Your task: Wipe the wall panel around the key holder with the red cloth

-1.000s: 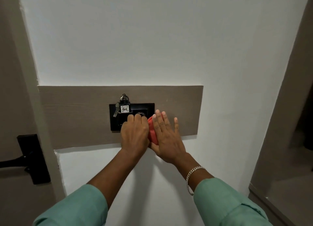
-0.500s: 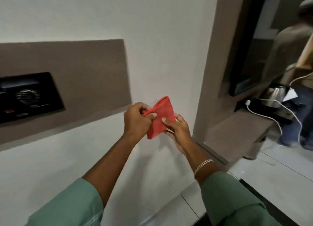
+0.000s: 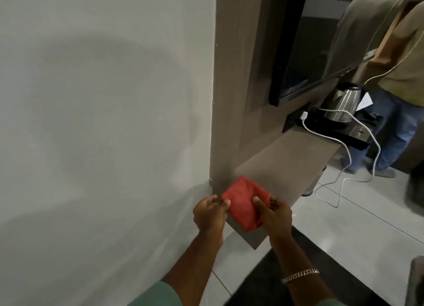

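Both of my hands hold the folded red cloth [image 3: 244, 204] low in front of me, away from the wall. My left hand [image 3: 210, 214] pinches its left edge with thumb and fingers. My right hand [image 3: 274, 215] grips its right side, thumb on top. The cloth hangs over the near end of a brown shelf [image 3: 282, 168]. The wall panel and the key holder are out of view; only plain white wall [image 3: 103, 122] fills the left.
A steel kettle [image 3: 344, 106] stands on a black tray at the shelf's far end, with a white cable [image 3: 344, 179] trailing to the tiled floor. A dark screen [image 3: 296, 53] hangs above. Another person [image 3: 403, 76] stands at the right.
The view has swung right and down, off the panel and key holder. My hands came off the wall with the cloth and now hold it lower, over the shelf end.
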The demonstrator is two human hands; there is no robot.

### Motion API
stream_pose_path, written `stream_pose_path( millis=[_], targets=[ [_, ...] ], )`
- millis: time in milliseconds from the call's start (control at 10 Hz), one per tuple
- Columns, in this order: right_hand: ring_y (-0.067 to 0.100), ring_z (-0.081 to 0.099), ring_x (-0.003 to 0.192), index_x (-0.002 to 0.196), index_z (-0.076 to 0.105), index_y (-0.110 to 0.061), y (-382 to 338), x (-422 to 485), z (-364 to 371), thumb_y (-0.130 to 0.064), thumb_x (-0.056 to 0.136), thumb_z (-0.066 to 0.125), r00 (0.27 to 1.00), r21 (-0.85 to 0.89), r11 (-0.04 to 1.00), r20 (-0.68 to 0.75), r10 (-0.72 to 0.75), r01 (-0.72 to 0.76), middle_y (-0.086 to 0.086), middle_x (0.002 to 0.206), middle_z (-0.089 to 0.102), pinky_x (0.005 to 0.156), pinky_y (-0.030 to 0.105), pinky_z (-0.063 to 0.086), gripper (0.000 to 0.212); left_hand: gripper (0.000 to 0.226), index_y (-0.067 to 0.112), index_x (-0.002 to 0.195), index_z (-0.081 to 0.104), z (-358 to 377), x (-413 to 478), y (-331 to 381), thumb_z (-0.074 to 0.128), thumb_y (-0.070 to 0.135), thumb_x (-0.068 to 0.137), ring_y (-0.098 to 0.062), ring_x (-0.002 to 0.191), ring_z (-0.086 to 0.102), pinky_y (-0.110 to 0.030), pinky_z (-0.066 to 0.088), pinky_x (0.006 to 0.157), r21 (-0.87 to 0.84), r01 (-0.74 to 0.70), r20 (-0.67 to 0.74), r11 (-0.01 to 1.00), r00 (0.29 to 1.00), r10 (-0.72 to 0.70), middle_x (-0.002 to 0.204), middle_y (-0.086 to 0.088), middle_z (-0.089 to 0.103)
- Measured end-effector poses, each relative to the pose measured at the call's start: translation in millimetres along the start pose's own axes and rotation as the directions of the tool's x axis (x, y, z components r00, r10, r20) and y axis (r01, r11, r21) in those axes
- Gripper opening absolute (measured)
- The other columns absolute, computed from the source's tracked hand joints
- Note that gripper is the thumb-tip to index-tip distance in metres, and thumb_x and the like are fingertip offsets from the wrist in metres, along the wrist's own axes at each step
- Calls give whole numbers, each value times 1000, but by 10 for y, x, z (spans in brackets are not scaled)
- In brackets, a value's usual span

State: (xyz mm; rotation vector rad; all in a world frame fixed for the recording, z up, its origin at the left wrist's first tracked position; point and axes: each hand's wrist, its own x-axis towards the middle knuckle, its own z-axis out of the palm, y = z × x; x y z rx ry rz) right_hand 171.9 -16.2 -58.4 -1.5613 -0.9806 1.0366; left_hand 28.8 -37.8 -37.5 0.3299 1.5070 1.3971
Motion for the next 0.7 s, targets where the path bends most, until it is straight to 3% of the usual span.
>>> stream_pose_path(
  millis=[100, 200, 300, 400, 500, 600, 700],
  targets=[
    [24, 65, 86, 104, 63, -7, 206, 148, -4, -27, 83, 79, 994, -46, 996, -83, 75, -79, 13, 103, 71, 76, 35, 52, 33, 37, -1, 107, 69, 175, 150, -192, 80, -2, 71, -32, 79, 73, -45, 62, 79, 38, 14, -32, 999, 999, -13, 89, -15, 74],
    [23, 60, 91, 116, 59, -7, 271, 419, 83, -29, 83, 79, 984, -64, 993, -156, 90, -101, 9, 105, 65, 84, 40, 55, 44, 35, 1, 113, 61, 325, 374, -305, 71, -6, 80, -31, 85, 70, -43, 60, 81, -12, 66, 85, 998, 994, -65, 90, -14, 69],
    [28, 60, 97, 123, 55, -7, 207, 568, 151, -30, 82, 80, 983, -75, 992, -162, 86, -99, 10, 108, 62, 82, 37, 53, 53, 35, 4, 119, 56, 275, 412, -273, 65, -3, 86, -33, 98, 69, -45, 58, 85, 23, 98, 202, 995, 974, -100, 106, -19, 68],
    [39, 62, 114, 129, 50, -5, 163, 537, 207, -35, 88, 73, 978, -139, 988, -205, 45, -74, 20, 122, 64, 95, 45, 50, 56, 43, 6, 130, 56, -12, 409, -145, 66, 10, 89, -27, 113, 64, -40, 54, 96, 274, -97, 223, 957, 974, 35, 129, -15, 64],
    [42, 60, 116, 130, 49, -1, 100, 333, 223, -35, 91, 68, 965, -246, 968, -242, -98, 36, 23, 124, 64, 98, 46, 47, 55, 46, 9, 137, 52, -237, 378, 63, 62, 18, 93, -25, 124, 58, -32, 46, 105, 508, -336, 243, 793, 939, 243, 139, -10, 59],
    [40, 58, 113, 128, 51, -1, -161, -94, 364, -38, 92, 64, 895, -485, 813, -125, -428, 321, 22, 122, 61, 99, 49, 47, 53, 53, 13, 149, 37, -517, 131, 461, 48, 30, 100, -21, 143, 37, -30, 26, 117, 609, -558, 341, 564, 826, 448, 156, -6, 40],
    [36, 63, 103, 121, 55, -3, -487, -400, 499, -41, 95, 59, 772, -534, 634, 59, -633, 560, 19, 113, 65, 91, 46, 52, 46, 56, 16, 152, 30, -734, -62, 764, 41, 37, 101, -15, 149, 23, -29, 17, 121, 623, -693, 471, 363, 703, 533, 162, -2, 29]
  ],
)
